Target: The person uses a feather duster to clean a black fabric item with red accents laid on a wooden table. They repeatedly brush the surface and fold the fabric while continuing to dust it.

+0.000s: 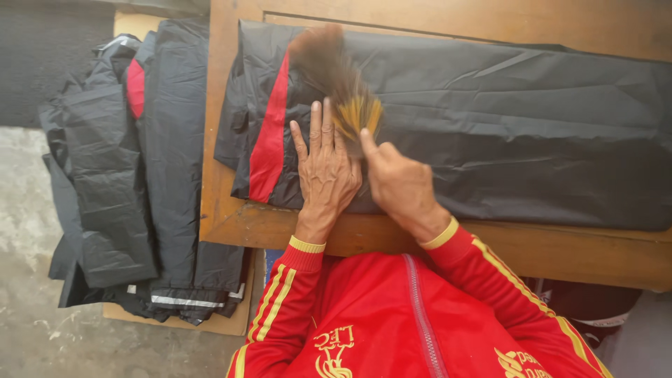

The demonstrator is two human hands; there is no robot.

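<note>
Wooden worktop over grey floor: left hand flat, fingers released on the black garment lying lengthwise left-right, right hand clenched on a brush pointing up-left.

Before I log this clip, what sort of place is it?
Probably a small garment workshop or packing spot. A folded black garment with a red stripe lies on a wooden table, a pile of similar black garments sits on cardboard over bare concrete floor, and the right hand sweeps a brush.
</note>
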